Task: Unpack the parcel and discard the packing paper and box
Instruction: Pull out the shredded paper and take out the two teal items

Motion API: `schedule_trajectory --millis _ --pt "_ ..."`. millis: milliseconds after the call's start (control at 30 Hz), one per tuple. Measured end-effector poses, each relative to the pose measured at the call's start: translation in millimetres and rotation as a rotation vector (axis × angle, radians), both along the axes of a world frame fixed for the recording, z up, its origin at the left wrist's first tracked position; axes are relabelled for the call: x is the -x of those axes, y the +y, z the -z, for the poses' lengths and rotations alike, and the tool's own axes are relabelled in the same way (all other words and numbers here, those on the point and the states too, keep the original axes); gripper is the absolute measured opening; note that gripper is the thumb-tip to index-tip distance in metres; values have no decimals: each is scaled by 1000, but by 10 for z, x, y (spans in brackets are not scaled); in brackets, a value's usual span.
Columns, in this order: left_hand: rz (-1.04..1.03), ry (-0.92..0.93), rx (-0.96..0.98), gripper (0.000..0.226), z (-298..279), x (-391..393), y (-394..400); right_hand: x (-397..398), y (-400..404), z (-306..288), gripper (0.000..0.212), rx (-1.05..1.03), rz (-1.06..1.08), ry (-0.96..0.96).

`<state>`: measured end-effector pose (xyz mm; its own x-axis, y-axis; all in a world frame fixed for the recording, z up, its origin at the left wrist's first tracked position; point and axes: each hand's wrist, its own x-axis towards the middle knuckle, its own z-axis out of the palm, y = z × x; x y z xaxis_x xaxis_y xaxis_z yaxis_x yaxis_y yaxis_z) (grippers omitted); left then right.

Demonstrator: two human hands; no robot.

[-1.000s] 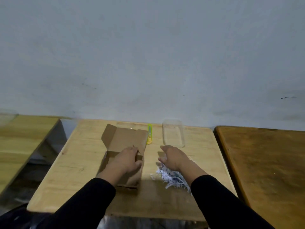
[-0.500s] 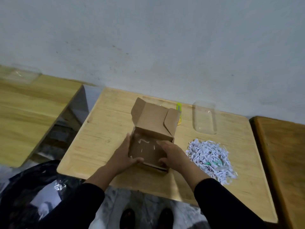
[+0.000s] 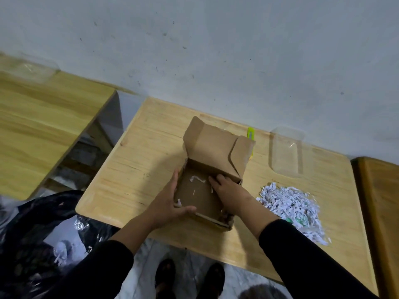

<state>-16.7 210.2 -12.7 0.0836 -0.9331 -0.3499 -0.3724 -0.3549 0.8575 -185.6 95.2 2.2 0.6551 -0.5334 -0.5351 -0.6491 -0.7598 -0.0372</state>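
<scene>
From the head view, your left hand (image 3: 170, 201) clasps the near left corner of the cardboard box (image 3: 207, 175), thumb over the front rim and fingers (image 3: 176, 180) flat along its outer left wall. Your right hand (image 3: 228, 190) reaches inside along the right wall; its fingers lie spread and you hold nothing in them. The box sits open near the front edge of the surface (image 3: 133, 169), lid flaps up, with only a few paper scraps (image 3: 197, 180) on its floor. The shredded packing paper (image 3: 289, 203) lies heaped just right of the box. A black bin bag (image 3: 38, 234) gapes on the floor, left of the surface.

The emptying looks nearly finished; next you likely lift the box and carry it left to the bag, then gather the shreds.

Half a second ago both hands gripped the front; now the right has gone deeper inside.
</scene>
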Motion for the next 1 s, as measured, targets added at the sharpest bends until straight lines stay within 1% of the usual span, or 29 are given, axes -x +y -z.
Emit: schedule_trajectory --millis 67,200,333,500,633,700,767,800,867,933,1000 --pt "14 -7 0 126 12 -7 -5 -18 -9 32 65 27 -10 -15" --pt "30 -14 -2 129 15 -3 -24 -68 -55 71 64 -18 38 -61" --pt "27 -50 -1 127 17 15 -33 -158 -60 100 56 -160 206 -217" --pt "40 -62 -10 125 4 24 -54 -247 -13 192 53 -226 329 -394" --pt "49 -43 -10 125 19 27 -45 -227 -64 134 49 -340 464 -545" --pt "47 -47 -10 125 35 20 -40 -158 -136 68 42 -409 400 -474" --pt "45 -45 -14 126 42 13 -42 -84 -200 -2 44 -496 290 -326" --pt "42 -43 -18 126 44 9 -41 -54 -215 -21 50 -532 250 -261" --pt "33 -41 -24 126 42 8 -39 -28 -206 -35 70 -551 203 -161" --pt "21 -49 -19 124 27 19 -43 -28 -159 -5 91 -501 149 -82" --pt "8 -66 -11 124 14 31 -47 -42 -104 16 104 -439 104 -24"
